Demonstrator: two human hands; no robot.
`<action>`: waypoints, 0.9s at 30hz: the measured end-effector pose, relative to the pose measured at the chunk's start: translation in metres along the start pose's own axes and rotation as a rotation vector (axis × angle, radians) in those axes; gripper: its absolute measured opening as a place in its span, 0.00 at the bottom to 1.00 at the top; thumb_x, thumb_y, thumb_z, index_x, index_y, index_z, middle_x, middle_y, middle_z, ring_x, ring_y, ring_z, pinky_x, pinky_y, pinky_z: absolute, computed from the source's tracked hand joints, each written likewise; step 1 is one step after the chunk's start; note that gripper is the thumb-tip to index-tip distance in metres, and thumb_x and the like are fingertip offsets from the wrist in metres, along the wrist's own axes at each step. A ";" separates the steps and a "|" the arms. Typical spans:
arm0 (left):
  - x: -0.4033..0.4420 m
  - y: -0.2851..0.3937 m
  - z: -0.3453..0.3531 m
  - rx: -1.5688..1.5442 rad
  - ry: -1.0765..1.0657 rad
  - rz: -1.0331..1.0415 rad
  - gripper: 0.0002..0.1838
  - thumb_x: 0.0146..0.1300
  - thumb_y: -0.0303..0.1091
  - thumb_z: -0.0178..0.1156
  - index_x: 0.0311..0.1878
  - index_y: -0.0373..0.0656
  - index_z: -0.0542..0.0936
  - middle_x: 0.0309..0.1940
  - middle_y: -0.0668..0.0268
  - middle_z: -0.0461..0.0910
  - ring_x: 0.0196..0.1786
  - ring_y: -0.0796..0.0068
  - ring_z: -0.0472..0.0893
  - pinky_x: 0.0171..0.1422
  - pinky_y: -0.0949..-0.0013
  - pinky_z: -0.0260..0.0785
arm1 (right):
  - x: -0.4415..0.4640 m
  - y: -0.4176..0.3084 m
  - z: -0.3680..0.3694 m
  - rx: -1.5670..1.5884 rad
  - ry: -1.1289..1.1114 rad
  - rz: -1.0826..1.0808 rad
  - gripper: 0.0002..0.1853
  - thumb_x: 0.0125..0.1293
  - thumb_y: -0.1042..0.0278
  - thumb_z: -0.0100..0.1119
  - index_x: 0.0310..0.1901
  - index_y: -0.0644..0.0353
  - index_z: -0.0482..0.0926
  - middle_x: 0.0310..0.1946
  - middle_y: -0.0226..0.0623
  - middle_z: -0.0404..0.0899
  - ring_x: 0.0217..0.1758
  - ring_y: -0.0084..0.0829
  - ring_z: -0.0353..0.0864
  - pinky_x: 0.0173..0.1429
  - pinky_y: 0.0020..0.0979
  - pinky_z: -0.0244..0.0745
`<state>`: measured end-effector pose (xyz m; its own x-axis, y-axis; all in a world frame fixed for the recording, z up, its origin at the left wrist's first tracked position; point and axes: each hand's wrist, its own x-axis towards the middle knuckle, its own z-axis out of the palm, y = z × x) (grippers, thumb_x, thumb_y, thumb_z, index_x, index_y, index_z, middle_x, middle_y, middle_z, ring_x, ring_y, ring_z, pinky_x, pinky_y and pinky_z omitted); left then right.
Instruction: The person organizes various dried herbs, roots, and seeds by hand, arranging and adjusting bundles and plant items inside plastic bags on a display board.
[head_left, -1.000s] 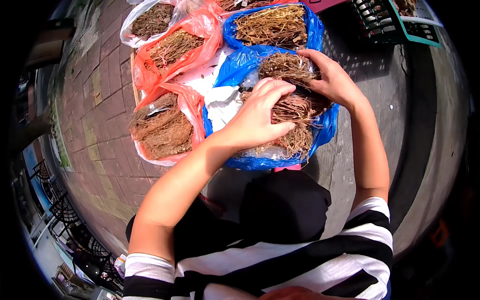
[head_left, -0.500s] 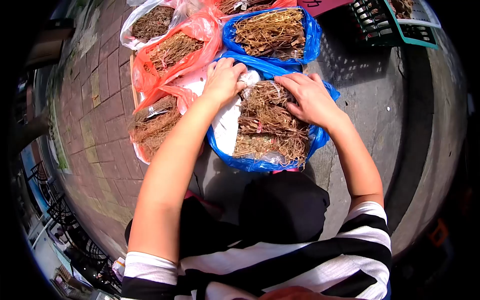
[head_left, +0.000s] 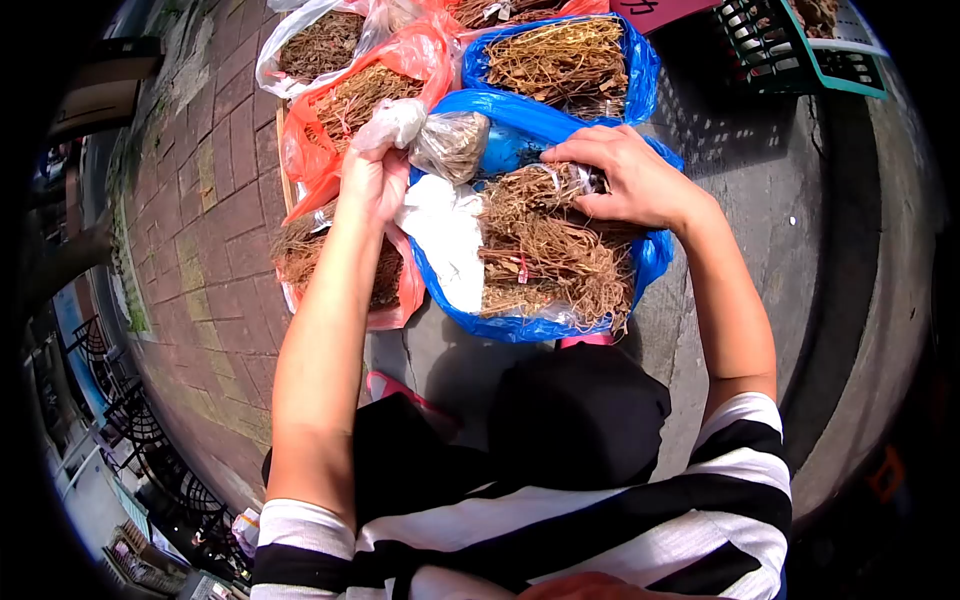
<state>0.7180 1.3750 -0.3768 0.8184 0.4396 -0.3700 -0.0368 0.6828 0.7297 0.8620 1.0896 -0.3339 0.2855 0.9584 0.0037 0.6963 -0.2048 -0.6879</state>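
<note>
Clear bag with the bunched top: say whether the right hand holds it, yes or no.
No, the left hand holds the clear bag by its top; the right hand is at the dried bundles.

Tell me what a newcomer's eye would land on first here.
Probably the bright blue bag in the middle, open around bundles of dried brown roots or stems, with the right hand on its far bundle. Next, the clear plastic bag held up by its gathered top in the left hand, just left of the blue plastic. Beyond, the red bag glows at the upper left.
</note>
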 end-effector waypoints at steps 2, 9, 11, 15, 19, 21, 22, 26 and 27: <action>0.009 -0.001 -0.009 -0.122 0.108 -0.022 0.15 0.67 0.24 0.53 0.56 0.33 0.74 0.52 0.54 0.79 0.55 0.61 0.80 0.65 0.58 0.73 | 0.013 -0.011 0.009 -0.154 -0.192 0.186 0.25 0.54 0.61 0.63 0.56 0.53 0.77 0.47 0.40 0.81 0.56 0.40 0.77 0.62 0.44 0.66; 0.016 0.010 -0.006 -0.286 0.183 -0.209 0.17 0.70 0.24 0.42 0.58 0.30 0.71 0.54 0.49 0.78 0.58 0.55 0.79 0.65 0.52 0.73 | 0.058 0.045 0.043 -0.388 -0.019 0.349 0.26 0.57 0.59 0.67 0.56 0.62 0.75 0.45 0.42 0.82 0.52 0.43 0.80 0.59 0.45 0.73; 0.017 0.011 -0.006 -0.271 0.240 -0.180 0.16 0.71 0.26 0.42 0.57 0.32 0.72 0.54 0.50 0.78 0.58 0.55 0.79 0.64 0.52 0.73 | 0.060 0.040 0.045 -0.369 0.024 0.351 0.24 0.57 0.58 0.67 0.53 0.60 0.76 0.49 0.44 0.81 0.58 0.45 0.77 0.63 0.43 0.71; 0.007 0.014 0.007 -0.153 0.204 -0.125 0.14 0.69 0.28 0.51 0.54 0.34 0.75 0.51 0.56 0.80 0.56 0.60 0.79 0.62 0.54 0.74 | 0.057 0.022 0.024 -0.219 -0.008 0.403 0.25 0.61 0.57 0.64 0.58 0.60 0.76 0.49 0.47 0.81 0.56 0.47 0.79 0.61 0.43 0.72; -0.006 0.011 0.022 0.082 0.157 -0.161 0.14 0.66 0.26 0.55 0.53 0.35 0.75 0.46 0.58 0.81 0.48 0.67 0.81 0.54 0.62 0.75 | 0.048 0.011 0.015 -0.002 0.154 0.391 0.20 0.63 0.58 0.62 0.53 0.60 0.79 0.44 0.48 0.83 0.51 0.47 0.82 0.56 0.43 0.74; -0.009 0.005 0.031 0.264 0.061 -0.093 0.13 0.66 0.25 0.54 0.53 0.36 0.76 0.45 0.57 0.82 0.46 0.68 0.82 0.53 0.65 0.76 | 0.042 0.006 0.012 0.058 0.174 0.387 0.20 0.63 0.58 0.62 0.53 0.61 0.79 0.45 0.49 0.83 0.51 0.48 0.81 0.56 0.42 0.74; -0.015 0.000 0.043 0.457 0.055 -0.090 0.12 0.67 0.25 0.52 0.52 0.34 0.75 0.45 0.56 0.82 0.44 0.71 0.82 0.49 0.69 0.76 | 0.037 0.003 0.010 0.061 0.218 0.384 0.20 0.63 0.58 0.62 0.52 0.61 0.79 0.46 0.49 0.83 0.52 0.48 0.81 0.56 0.42 0.74; -0.024 -0.027 0.035 1.762 -0.133 0.447 0.12 0.62 0.28 0.58 0.50 0.46 0.79 0.44 0.63 0.82 0.54 0.61 0.78 0.76 0.43 0.45 | 0.012 -0.014 0.007 0.116 0.332 0.266 0.21 0.62 0.58 0.63 0.52 0.62 0.79 0.49 0.48 0.81 0.53 0.48 0.79 0.58 0.41 0.73; -0.022 -0.029 0.030 1.811 -0.082 0.476 0.12 0.62 0.28 0.58 0.49 0.46 0.79 0.44 0.63 0.82 0.54 0.61 0.78 0.76 0.40 0.42 | 0.004 -0.019 0.006 0.141 0.347 0.215 0.21 0.62 0.58 0.63 0.52 0.62 0.79 0.49 0.48 0.81 0.54 0.48 0.79 0.58 0.40 0.73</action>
<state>0.7183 1.3283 -0.3729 0.9478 0.3190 0.0060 0.2877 -0.8627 0.4159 0.8459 1.0982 -0.3254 0.6355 0.7683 0.0763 0.5067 -0.3405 -0.7920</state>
